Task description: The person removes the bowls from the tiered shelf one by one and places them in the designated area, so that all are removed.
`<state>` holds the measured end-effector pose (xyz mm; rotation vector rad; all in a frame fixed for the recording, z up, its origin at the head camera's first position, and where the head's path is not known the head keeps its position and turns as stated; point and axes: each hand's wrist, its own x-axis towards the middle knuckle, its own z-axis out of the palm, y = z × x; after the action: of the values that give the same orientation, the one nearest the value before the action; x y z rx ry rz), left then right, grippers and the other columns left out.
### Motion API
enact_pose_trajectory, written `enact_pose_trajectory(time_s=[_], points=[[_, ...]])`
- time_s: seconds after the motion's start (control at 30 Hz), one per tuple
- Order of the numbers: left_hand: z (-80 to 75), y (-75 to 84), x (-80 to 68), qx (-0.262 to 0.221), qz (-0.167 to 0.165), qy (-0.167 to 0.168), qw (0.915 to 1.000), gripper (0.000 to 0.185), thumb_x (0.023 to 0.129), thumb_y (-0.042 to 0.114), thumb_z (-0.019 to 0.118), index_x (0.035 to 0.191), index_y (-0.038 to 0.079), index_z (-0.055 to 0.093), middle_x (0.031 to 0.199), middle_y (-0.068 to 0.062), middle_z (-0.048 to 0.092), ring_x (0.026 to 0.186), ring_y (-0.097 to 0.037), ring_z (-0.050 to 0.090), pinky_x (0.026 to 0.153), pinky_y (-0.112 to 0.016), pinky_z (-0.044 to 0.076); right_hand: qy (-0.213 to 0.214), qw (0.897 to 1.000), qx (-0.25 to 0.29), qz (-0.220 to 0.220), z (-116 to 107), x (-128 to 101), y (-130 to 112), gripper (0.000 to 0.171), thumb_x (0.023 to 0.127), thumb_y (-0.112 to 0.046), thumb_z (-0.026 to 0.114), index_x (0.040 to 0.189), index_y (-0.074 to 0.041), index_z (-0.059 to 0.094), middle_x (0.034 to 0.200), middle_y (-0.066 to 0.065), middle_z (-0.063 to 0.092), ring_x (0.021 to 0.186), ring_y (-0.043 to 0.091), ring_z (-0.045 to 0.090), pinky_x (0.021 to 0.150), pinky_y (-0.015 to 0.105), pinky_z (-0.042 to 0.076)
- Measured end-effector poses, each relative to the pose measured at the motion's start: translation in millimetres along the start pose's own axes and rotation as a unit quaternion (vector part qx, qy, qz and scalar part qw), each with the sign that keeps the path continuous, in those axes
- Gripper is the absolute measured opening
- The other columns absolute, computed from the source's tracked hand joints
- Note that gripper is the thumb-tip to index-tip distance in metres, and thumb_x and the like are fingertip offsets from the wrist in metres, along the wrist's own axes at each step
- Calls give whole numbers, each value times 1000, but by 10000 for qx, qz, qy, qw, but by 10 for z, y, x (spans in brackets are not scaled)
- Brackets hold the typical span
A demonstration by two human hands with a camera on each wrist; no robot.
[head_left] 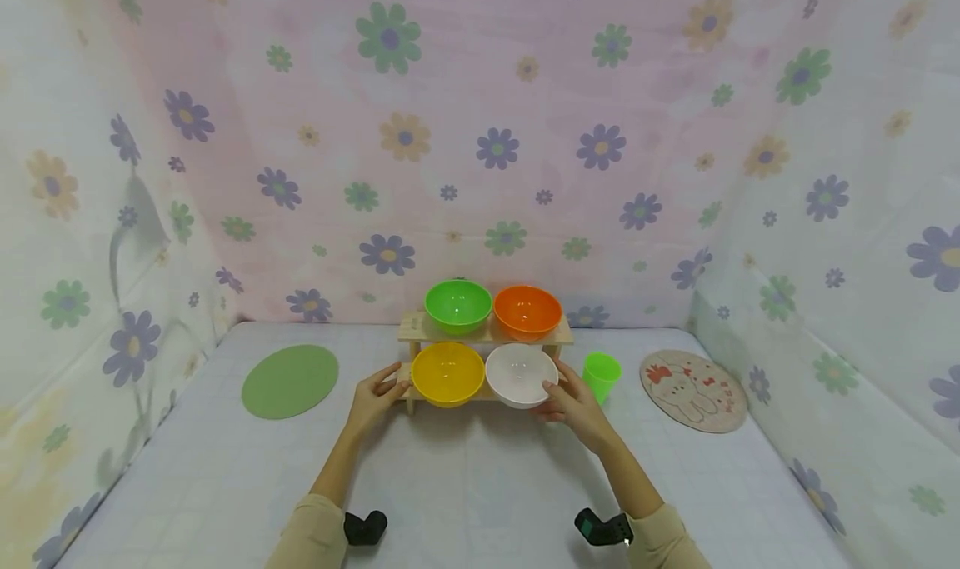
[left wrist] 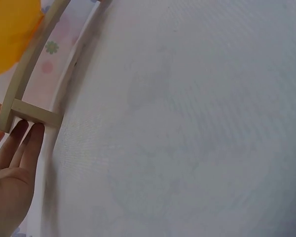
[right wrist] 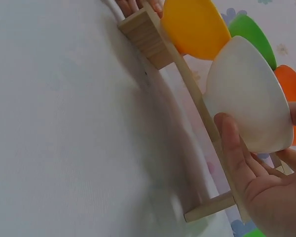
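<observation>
A two-tier wooden rack (head_left: 486,334) carries bowls on both steps. On the lower step, the yellow bowl (head_left: 448,374) stands left of the white bowl (head_left: 521,376). Above them sit a green bowl (head_left: 458,306) and an orange bowl (head_left: 528,312). My left hand (head_left: 373,398) grips the left end of the lower step, with fingers (left wrist: 34,143) under it beside the leg. At the other side, my right hand (head_left: 579,411) holds the white bowl, its thumb at the rim and its other fingers (right wrist: 231,140) against the bowl's underside, close to the step's front edge.
Just right of the rack stands a bright green cup (head_left: 602,376). A round green mat (head_left: 291,381) lies at the left, and a round pink mat with a rabbit picture (head_left: 693,391) at the right. Flower-printed cloth (head_left: 480,77) walls in the table on three sides.
</observation>
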<state>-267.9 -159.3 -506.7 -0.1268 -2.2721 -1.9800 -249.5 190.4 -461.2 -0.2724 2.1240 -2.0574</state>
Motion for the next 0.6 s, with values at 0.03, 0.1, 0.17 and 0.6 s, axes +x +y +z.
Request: enact_pose_trajectory(time_s=[0.03,0.1,0.17,0.6], points=[[0,-4,-5,-30,18,-25,10000,48,90,8,64,131,-9,48,125,-33,52,115,-43,53,86,-28,56,-33,9999,111,48,3,4,-1,59,99,-13,46,150,-7,17,135,35,39,80,22,68,79,42,59],[0,-10,-14,-97,75,-71,9999,47,90,6,62,132,-9,47,124,-34,52,114,-44,53,85,-28,56,-66,9995,279,141,7,8,-7,60,99,-12,45,151,-7,15,137,36,36,78,19,67,81,43,58],[2,-16,-26,-103,138,-85,9998,46,90,4,62,132,-10,47,124,-35,51,114,-44,53,85,-27,56,-78,9990,390,215,12,8,-18,60,99,-10,44,151,-8,14,138,35,34,78,18,67,83,45,57],[22,-24,-51,-201,-54,14,9998,47,91,5,61,133,-8,46,132,-31,47,120,-44,47,91,-30,53,-78,9981,484,386,4,-102,-58,62,94,-2,40,151,-6,14,144,35,26,79,21,65,79,41,59]])
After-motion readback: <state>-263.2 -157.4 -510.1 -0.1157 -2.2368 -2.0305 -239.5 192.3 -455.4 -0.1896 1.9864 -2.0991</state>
